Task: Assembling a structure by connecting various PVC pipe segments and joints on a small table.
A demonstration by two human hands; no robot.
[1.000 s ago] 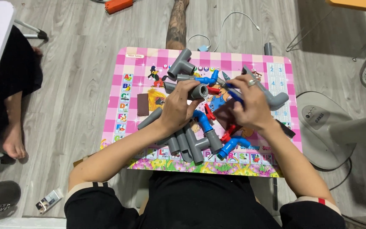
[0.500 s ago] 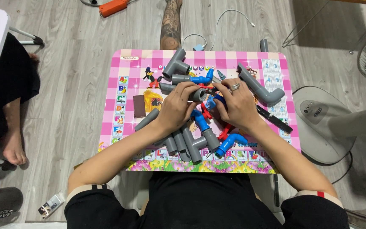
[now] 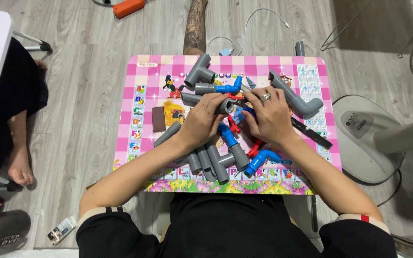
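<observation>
Both hands [image 3: 237, 117] grip short grey pipe fitting [image 3: 225, 106], open round end up.

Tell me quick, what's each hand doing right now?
Left hand: closed around a grey pipe fitting.
Right hand: fingers curled at the same fitting; what it grips cannot be told.

Short grey pipe fitting [image 3: 225, 106], round open end facing the camera, lying roughly sideways, held just above the middle of the pile w/ fingers wrapped round it. Small blue piece [image 3: 238, 116] just right of it, mostly hidden under a hand, so can't tell its exact shape or whether they're touching.
</observation>
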